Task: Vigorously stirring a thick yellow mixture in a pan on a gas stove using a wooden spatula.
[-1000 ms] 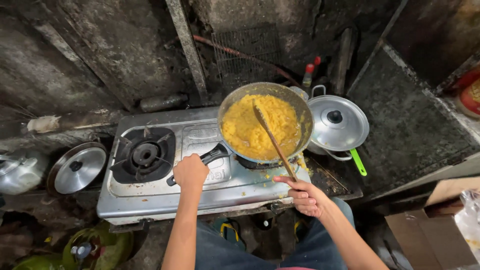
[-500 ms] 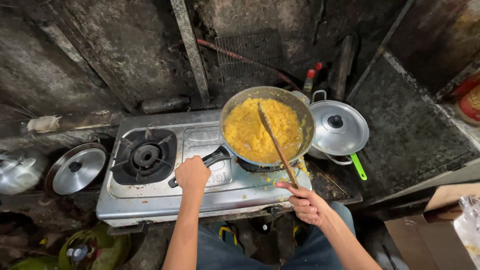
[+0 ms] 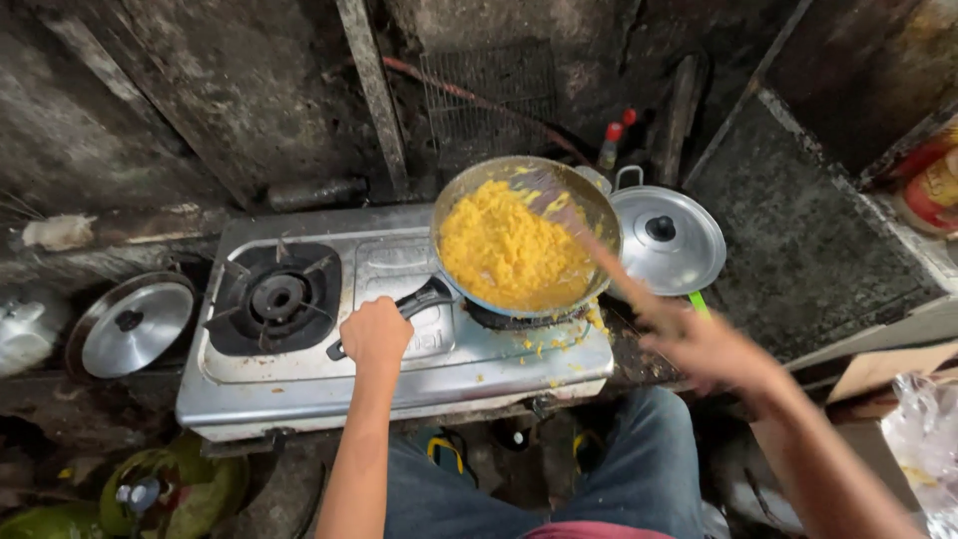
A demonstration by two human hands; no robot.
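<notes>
One head-worn camera looks steeply down, fairly near, onto the gas stove [image 3: 399, 329] and both forearms

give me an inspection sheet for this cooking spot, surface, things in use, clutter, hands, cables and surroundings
Surface: steel two-burner gas stove, yellow crumbs near the right burner.
Things in use: frying pan of yellow food; wooden spatula, blurred.
Clutter: covered pot; loose lid; red-capped bottles.
Hands: left hand grips the pan handle; right hand holds the spatula.
Cables: reddish hose behind.
Surroundings: sooty walls, green gas cylinder below.
</notes>
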